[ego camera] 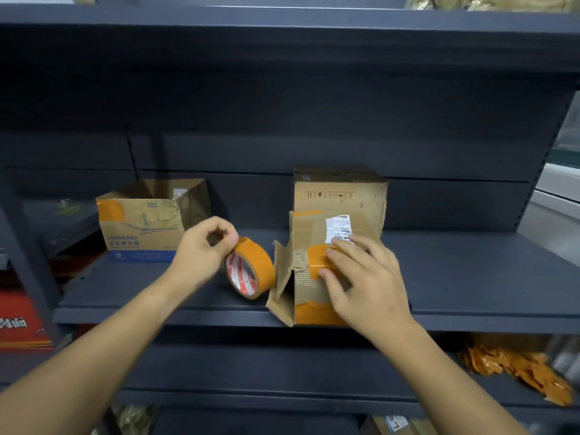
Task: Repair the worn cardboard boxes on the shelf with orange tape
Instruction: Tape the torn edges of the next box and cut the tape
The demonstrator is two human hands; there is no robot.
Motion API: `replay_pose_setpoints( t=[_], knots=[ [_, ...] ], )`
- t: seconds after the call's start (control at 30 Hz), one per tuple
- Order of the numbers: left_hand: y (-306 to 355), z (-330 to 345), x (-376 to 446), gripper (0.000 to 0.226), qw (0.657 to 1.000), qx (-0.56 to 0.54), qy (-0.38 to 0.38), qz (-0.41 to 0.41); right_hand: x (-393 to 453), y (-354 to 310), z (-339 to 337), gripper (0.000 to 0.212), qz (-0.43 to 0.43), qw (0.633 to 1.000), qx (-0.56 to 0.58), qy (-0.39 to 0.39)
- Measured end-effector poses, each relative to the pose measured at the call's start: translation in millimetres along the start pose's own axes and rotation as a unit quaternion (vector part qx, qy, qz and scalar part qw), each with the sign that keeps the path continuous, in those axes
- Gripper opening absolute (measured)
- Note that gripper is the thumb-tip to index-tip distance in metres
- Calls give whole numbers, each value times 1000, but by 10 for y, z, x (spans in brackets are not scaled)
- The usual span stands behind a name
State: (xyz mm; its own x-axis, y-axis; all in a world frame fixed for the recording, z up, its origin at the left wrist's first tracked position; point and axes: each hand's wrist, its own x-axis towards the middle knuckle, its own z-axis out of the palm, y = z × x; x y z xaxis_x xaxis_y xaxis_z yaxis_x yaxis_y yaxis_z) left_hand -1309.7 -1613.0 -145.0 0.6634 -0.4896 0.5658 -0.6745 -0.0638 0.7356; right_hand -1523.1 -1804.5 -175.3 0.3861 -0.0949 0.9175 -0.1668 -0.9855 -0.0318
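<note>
Cardboard boxes, two: left hand [201, 249] gripping one tape roll [251, 268], right hand [364, 277] flat on torn box [326, 243]

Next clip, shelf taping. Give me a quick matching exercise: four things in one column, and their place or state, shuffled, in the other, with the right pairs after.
Things:
1. tape roll
2. box with the fan picture
3. box with the white label
4. left hand

Places or states:
A. at the left of the shelf, open at the top
B. under the flat fingers of the right hand
C. on edge between the two boxes
D. pinches the top of the roll

Pairs: 1-C, 2-A, 3-B, 4-D
</note>
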Motion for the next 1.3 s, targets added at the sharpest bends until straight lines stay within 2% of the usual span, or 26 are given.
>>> replay_pose_setpoints(
  t=[0.1, 0.2, 0.3, 0.37, 0.43, 0.53, 0.67, 0.73, 0.83, 1.0, 1.3],
  knots=[
    [227, -100, -29, 28, 1000, -24, 9, 18, 31, -166, -33, 23, 10, 999, 34, -3],
    [461, -118, -75, 27, 999, -29, 12, 16, 102, -401, -96, 23, 83, 984, 141, -77],
    [681, -97, -125, 20, 999, -30, 3, 28, 175, -620, -166, 25, 170, 931, 280, -158],
    [812, -52, -164, 15, 998, -28, -16, 45, 215, -746, -196, 38, 217, 878, 379, -195],
    [918, 27, -212, 16, 997, -46, -25, 50, 243, -839, -215, 53, 248, 828, 460, -201],
    [1017, 179, -249, 19, 996, -78, -18, 38, 226, -895, -279, 44, 279, 793, 512, -180],
    [1067, 361, -227, 14, 996, -84, -23, -7, 95, -868, -324, 38, 294, 786, 517, -171],
    [1061, 439, -212, 15, 996, -83, -31, -29, 21, -855, -337, 36, 304, 796, 500, -156],
    [1043, 544, -187, 19, 994, -83, -43, -61, -64, -860, -341, 37, 324, 812, 467, -129],
    [1027, 668, -152, 19, 993, -65, -54, -86, -132, -861, -322, 44, 361, 814, 441, -115],
    [1071, 701, -36, 21, 991, -65, -33, -112, -182, -779, -230, 42, 464, 778, 401, -137]
  ],
)
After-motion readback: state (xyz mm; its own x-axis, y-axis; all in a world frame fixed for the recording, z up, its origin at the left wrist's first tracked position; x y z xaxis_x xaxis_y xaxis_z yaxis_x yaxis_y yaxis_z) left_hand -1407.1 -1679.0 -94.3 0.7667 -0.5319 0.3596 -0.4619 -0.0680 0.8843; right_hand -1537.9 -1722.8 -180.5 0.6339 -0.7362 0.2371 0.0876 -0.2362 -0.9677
